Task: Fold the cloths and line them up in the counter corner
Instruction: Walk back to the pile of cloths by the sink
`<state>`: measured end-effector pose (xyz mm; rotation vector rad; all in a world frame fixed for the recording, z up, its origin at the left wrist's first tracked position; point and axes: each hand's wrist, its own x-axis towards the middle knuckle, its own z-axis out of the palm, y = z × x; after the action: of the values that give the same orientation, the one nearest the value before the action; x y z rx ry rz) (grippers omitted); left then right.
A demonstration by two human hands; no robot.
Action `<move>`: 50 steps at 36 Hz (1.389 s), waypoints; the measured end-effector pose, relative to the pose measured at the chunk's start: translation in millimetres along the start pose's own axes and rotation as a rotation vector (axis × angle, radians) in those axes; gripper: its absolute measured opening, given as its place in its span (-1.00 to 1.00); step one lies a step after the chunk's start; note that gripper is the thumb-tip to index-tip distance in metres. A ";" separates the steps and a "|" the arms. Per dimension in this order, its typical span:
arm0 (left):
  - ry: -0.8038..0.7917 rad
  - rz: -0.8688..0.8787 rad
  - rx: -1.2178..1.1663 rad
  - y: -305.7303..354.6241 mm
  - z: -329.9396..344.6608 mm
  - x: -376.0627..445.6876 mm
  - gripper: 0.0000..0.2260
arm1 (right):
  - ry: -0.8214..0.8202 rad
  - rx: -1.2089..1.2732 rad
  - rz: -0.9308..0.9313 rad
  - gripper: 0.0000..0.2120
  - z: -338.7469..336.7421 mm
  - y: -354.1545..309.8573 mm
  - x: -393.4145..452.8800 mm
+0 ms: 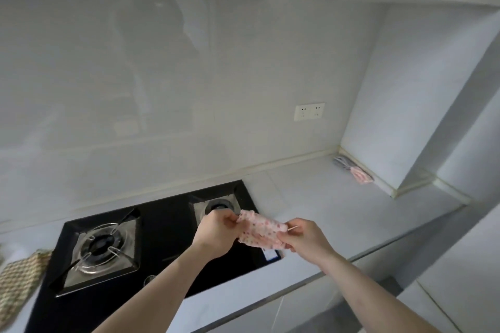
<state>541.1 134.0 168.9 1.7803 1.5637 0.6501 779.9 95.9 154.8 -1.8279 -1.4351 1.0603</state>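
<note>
From the head camera we are mid-fold on one piece: a pink dotted cloth (261,231) is held up in the air over the right side of the black hob (162,227), between our two hands. Our left hand (216,232) pinches its left edge with curled fingers, and our right hand (305,238) pinches the right edge the same way. The cloth already looks doubled over, so we judge the fold is near its end.

Two folded cloths, a grey one (342,162) and a pink one (361,174), lie touching each other in the far right corner of the table (324,197), against the wall. The next move, as we read it, calls for a last tidy crease, then a carry to that corner and a set-down in line with those two.

A checked cloth (21,278) waits at the left, cut off by the frame edge. We cannot see how many layers the held cloth has, as our fingertips hide its ends, and the corner pair is too small to judge for neatness.
</note>
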 end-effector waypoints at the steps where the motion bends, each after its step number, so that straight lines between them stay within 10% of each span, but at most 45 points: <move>1: 0.000 -0.013 0.014 2.9 6.4 5.0 -0.75 | -0.003 0.007 0.007 -0.90 -6.8 3.2 3.8; 24: -0.265 -0.062 0.169 65.0 110.8 169.0 -0.87 | 0.504 0.457 0.445 -0.85 -125.9 146.6 131.0; 50: -0.223 -0.127 0.214 136.7 225.6 304.2 -0.97 | 0.603 0.581 0.626 -0.91 -324.9 309.1 329.9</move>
<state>845.4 390.3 106.7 1.8179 1.6221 0.2209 1249.4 346.3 -8.8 -1.9255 -0.1651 0.9348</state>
